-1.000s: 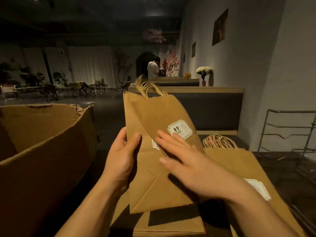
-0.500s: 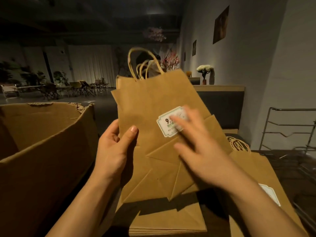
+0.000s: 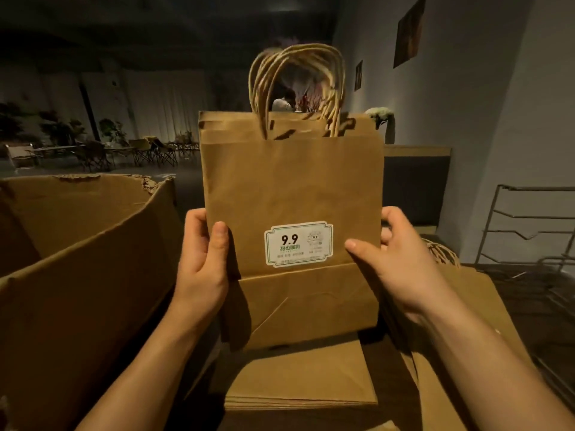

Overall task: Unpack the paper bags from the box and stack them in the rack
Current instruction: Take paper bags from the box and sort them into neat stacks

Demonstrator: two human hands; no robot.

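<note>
Two hands, ours, hold one bundle of flat paper bags (image 3: 291, 194) upright before us. The left hand (image 3: 202, 259) grips its left edge, thumb on the front face; the right hand (image 3: 393, 262) grips the right edge the same way, fingers curled behind. A white label (image 3: 298, 244) faces us and the cord handles (image 3: 298, 88) stand up at the top.

Under the bundle: a flat stack of bags (image 3: 301, 387) on the surface. To its right, another flat lot (image 3: 466, 306), partly hidden by our right arm.

At left: the cardboard box (image 3: 77, 259), open; we cannot see its inside.

At far right: the wire rack (image 3: 529, 225), no bags visible on its shelves.

Status, as we judge it: unpacking under way, stacking in the rack not yet begun.
</note>
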